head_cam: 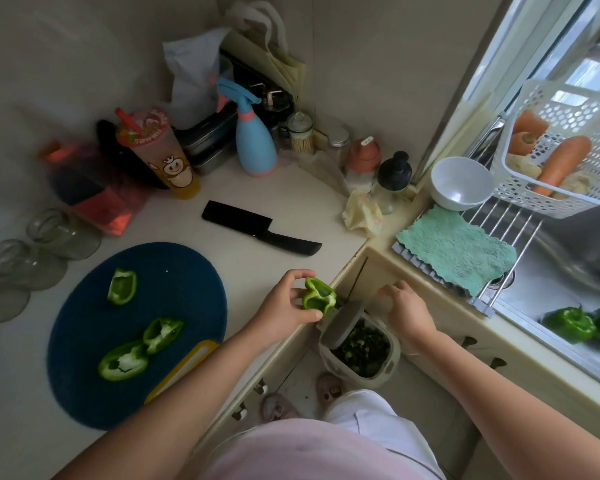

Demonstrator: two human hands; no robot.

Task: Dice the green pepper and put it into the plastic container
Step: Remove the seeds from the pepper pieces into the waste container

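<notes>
My left hand (284, 306) holds a cut piece of green pepper (318, 297) in its fingertips, just past the counter's edge and above a small floor bin (388, 362). The bin's lid is up, and dark green scraps lie inside it. My right hand (407, 308) hovers beside the pepper with loosely curled fingers and holds nothing that I can see. Three more pepper pieces (122, 286) (161, 333) (122, 362) lie on a round dark blue mat (187, 289). A black knife (257, 227) rests on the counter behind the mat. My left forearm partly hides a yellow-edged object (184, 367).
Glasses (21, 268) stand left of the mat. A drink cup (160, 154), a spray bottle (255, 140) and jars crowd the back corner. By the sink sit a white bowl (461, 183), a teal cloth (458, 251), a carrot basket (568, 188) and two whole peppers (570, 323).
</notes>
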